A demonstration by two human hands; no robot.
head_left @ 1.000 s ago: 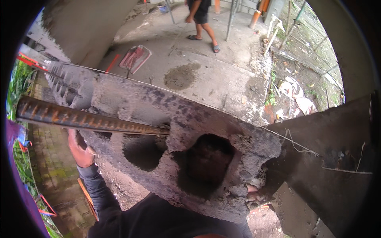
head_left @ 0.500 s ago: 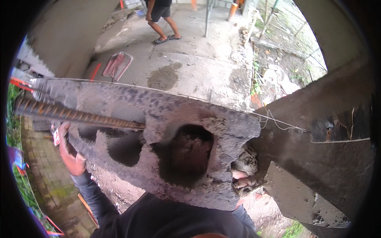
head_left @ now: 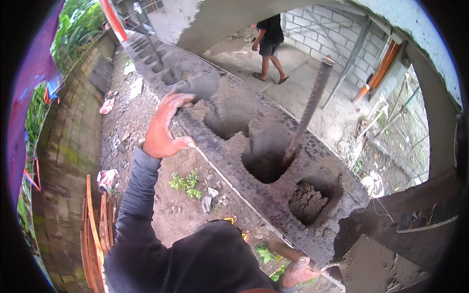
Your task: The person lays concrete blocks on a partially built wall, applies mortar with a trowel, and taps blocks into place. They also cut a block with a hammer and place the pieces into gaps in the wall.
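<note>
the left hand [head_left: 166, 129] grips the near edge of the hollow block [head_left: 222, 146], which lies just to its right around an upright rebar [head_left: 312, 105], while the right hand [head_left: 297, 271] sits at the block's near end, its grip unclear.

The scene is taken in from the person's own head, the lens tipped steeply down over the dark top [head_left: 205, 259] at the lower edge. The block wall [head_left: 222, 151] is caught from above at close range, its hollow cores looked into, its run slanted from upper left to lower right. Bare ground [head_left: 173, 212] is overlooked on the near side, concrete floor [head_left: 234, 56] beyond, where a second person [head_left: 270, 46] is shown small. Straight edges are bowed toward the dark rim.
</note>
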